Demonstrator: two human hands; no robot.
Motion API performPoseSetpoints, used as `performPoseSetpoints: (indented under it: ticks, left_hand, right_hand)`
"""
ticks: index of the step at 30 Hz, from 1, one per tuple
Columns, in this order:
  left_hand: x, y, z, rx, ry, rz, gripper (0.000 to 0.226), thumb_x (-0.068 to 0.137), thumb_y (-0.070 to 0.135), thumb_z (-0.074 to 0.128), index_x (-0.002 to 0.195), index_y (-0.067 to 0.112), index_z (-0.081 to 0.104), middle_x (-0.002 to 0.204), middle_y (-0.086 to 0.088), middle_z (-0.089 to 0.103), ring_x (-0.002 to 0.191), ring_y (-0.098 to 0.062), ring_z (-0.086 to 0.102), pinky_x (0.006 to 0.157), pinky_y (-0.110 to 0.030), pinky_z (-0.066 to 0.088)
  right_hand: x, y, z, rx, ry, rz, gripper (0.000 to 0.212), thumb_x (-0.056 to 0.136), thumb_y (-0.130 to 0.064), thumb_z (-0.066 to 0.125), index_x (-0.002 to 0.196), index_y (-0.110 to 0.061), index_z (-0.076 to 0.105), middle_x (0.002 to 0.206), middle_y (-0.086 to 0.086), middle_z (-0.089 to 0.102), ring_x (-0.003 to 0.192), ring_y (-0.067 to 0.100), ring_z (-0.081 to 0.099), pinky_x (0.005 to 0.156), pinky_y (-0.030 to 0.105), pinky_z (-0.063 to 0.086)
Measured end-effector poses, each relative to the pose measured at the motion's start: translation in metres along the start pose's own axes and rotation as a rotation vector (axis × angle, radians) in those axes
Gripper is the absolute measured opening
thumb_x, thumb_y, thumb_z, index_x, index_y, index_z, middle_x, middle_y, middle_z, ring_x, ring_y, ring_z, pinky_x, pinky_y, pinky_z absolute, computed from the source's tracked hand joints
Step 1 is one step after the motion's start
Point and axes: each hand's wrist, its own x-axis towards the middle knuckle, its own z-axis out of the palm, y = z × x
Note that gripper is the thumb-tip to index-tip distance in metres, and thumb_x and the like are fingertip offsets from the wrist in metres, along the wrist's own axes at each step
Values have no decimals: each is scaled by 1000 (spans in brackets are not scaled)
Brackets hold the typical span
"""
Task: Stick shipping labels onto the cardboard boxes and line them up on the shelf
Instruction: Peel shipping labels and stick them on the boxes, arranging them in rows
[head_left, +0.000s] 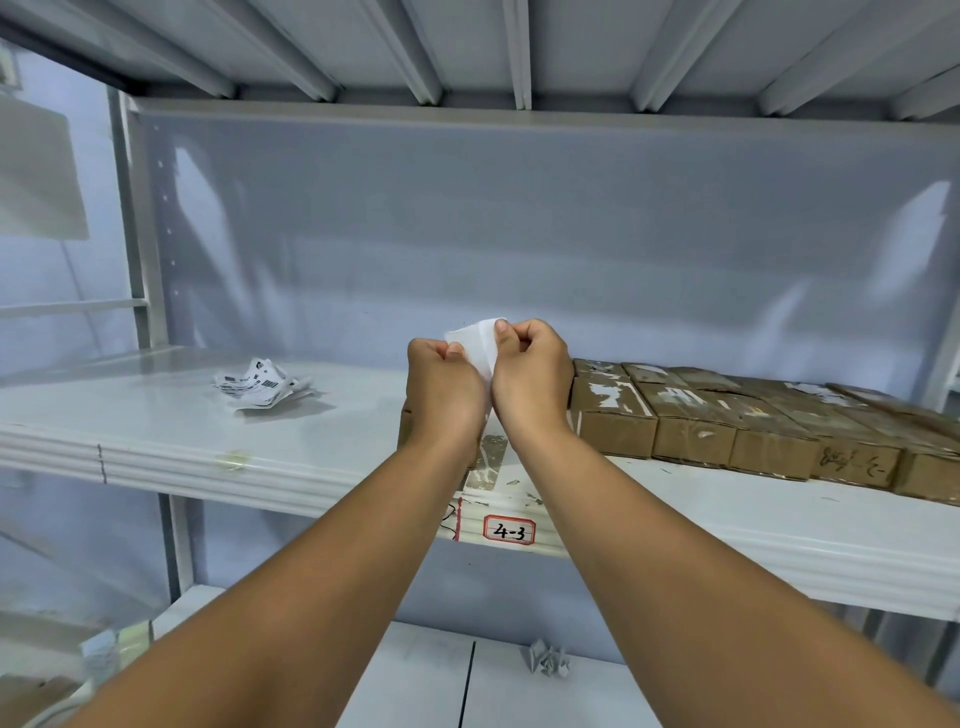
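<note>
left hand (444, 379) and right hand (530, 364) both pinch a white label (480, 340) above the shelf (156, 415) front edge; cardboard boxes (727, 421) line its right end.

The light here is cool and bluish-white, bright and even, and the shadows are all soft. The back panel (519, 234) picks up two pale smears of glare, one high on the left and one on the right. The shelf (156, 415) has a gentle sheen, and the crumpled labels (260, 387) throw only a faint grey shadow beneath them. The white label (480, 338) pinched between the left hand (444, 384) and the right hand (530, 374) is nearly washed out. The wide lens bows the shelf's front edge and tilts the uprights (137, 234). The far left is hazy and soft, and the cardboard boxes (727, 431) smear towards the right edge.
</note>
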Motion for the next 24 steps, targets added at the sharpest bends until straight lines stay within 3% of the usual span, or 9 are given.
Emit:
performPoseSetpoints:
  ticks: [4,8,14,24]
  left_hand:
    - [-6,-1,-2,127,42,90,10,99,25,32,95,21,39,77,9,49,68,-11,48,74,-36,45]
    - [-4,-2,-6,137,43,145,9,100,22,35,93,20,41,75,10,48,64,-7,46,60,-30,37]
    - [3,-1,-5,109,29,138,11,99,18,36,89,19,41,76,6,49,64,-11,46,62,-31,39]
    - [10,1,-6,110,-5,167,9,99,14,37,91,15,41,74,4,46,63,-12,42,55,-29,34]
  right_hand:
    - [-3,0,0,-32,10,-60,20,98,-23,49,81,-13,51,74,-4,53,74,17,47,55,27,24]
    - [-2,1,0,-67,1,-43,20,98,-24,49,81,-13,51,75,-4,53,75,17,49,52,27,28]
    - [3,3,-4,-104,-12,-10,21,98,-27,48,83,-14,54,79,-2,57,77,20,52,64,27,32]
    - [13,6,-10,-112,-25,1,21,97,-28,51,82,-15,57,75,-5,55,74,17,50,65,26,34]
